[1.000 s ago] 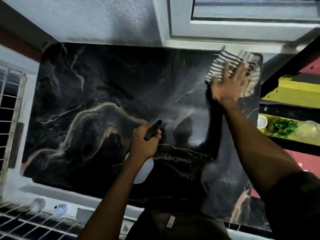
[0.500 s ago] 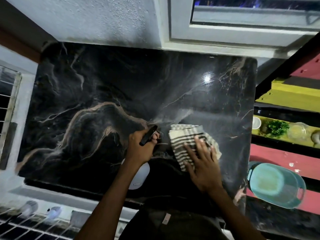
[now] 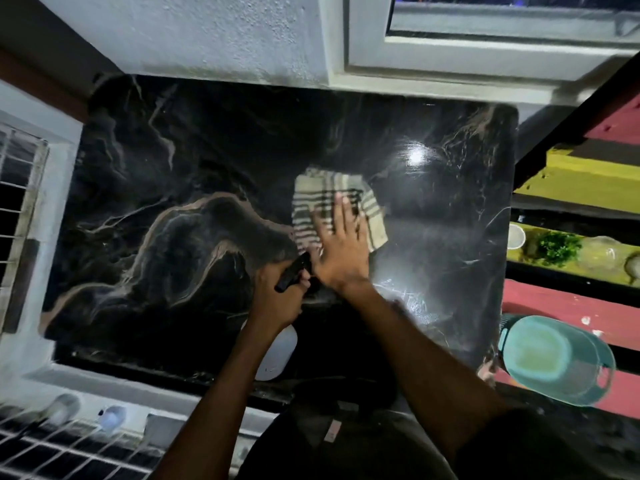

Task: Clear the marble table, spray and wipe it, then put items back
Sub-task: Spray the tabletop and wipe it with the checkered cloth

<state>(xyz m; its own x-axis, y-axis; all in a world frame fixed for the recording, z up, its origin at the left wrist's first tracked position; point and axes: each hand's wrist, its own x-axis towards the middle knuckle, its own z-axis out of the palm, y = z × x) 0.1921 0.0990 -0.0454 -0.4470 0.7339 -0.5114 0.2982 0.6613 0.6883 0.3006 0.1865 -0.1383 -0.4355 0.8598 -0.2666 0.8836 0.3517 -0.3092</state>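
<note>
The soft cloth (image 3: 337, 202) lies flat under the open right hand (image 3: 341, 251); the left hand (image 3: 277, 299) grips the light spray bottle (image 3: 277, 351) above the counter (image 3: 173, 237).

Head-worn view, looking steeply down, close over marble table (image 3: 207, 168)

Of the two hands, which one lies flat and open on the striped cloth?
The right hand: it presses flat on the striped cloth on the marble table. The left hand is closed around the spray bottle.
</note>
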